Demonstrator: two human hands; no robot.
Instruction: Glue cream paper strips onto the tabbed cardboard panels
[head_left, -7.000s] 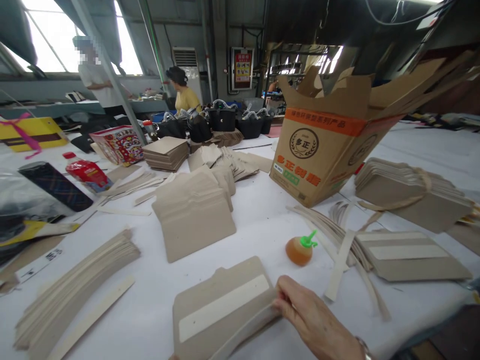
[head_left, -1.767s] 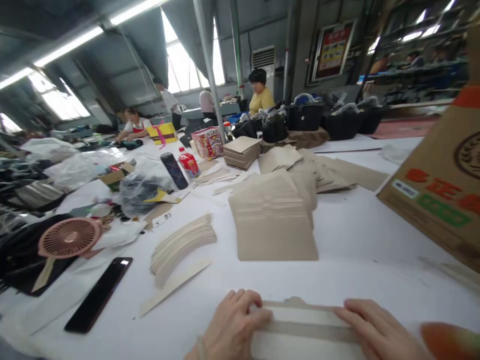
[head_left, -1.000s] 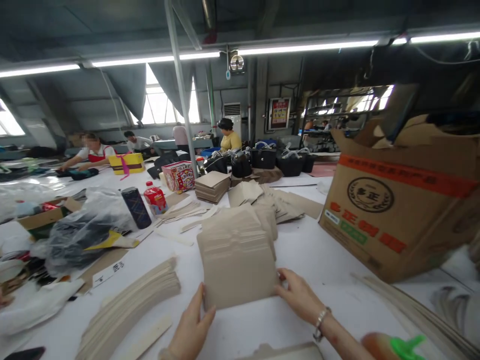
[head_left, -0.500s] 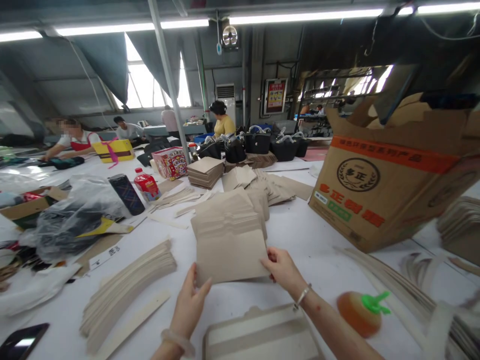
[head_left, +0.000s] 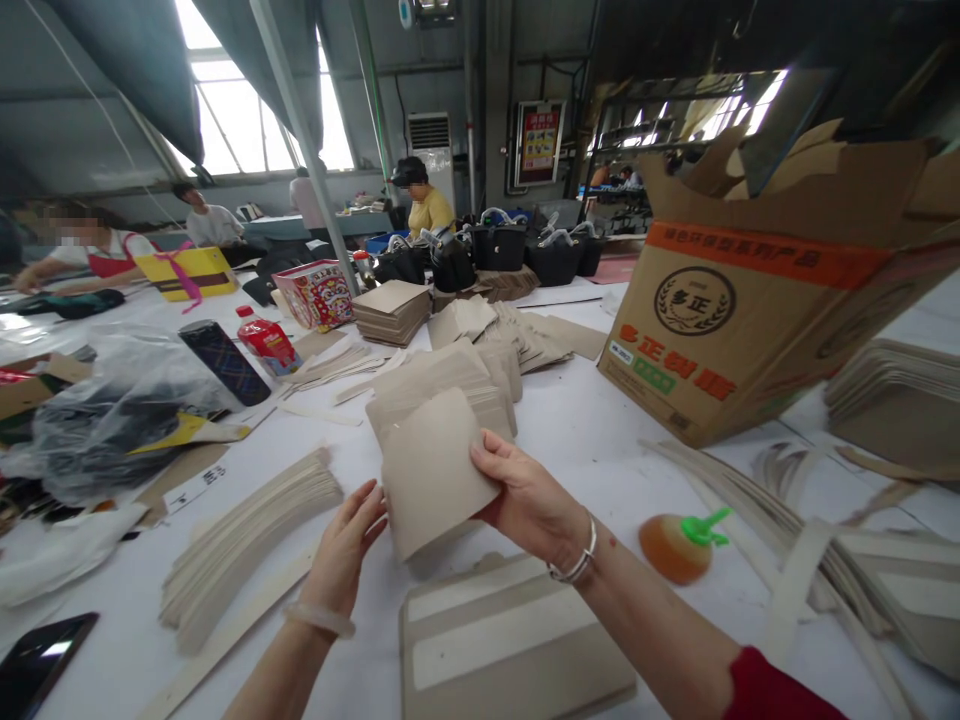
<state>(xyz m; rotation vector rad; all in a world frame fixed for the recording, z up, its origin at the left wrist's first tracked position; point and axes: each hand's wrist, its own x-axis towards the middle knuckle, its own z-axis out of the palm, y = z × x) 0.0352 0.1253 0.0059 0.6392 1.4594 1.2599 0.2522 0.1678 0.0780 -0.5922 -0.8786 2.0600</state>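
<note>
My right hand (head_left: 521,490) grips a grey-brown cardboard sheet (head_left: 435,470) by its right edge, thumb on top, and holds it tilted above the table. Beside the sheet's left edge is my left hand (head_left: 351,535), its fingers apart and holding nothing. Behind the held piece lies a fanned pile of similar cardboard sheets (head_left: 491,395). Nearest to me rests a larger cardboard panel (head_left: 517,640) with pale strips across it. A stack of curved cardboard strips (head_left: 247,540) lies left of my left hand.
A large carton (head_left: 690,330) stands at the right. Near my right forearm is a squeeze bottle of amber liquid (head_left: 667,550) with a green nozzle. A phone (head_left: 45,650) lies front left. Beyond are a red bottle (head_left: 266,340), black bags (head_left: 499,245) and several people working.
The sheet has been raised and tilted off the pile in my right hand. My left hand has let go of its edge and moved slightly left. The view has shifted downward.
</note>
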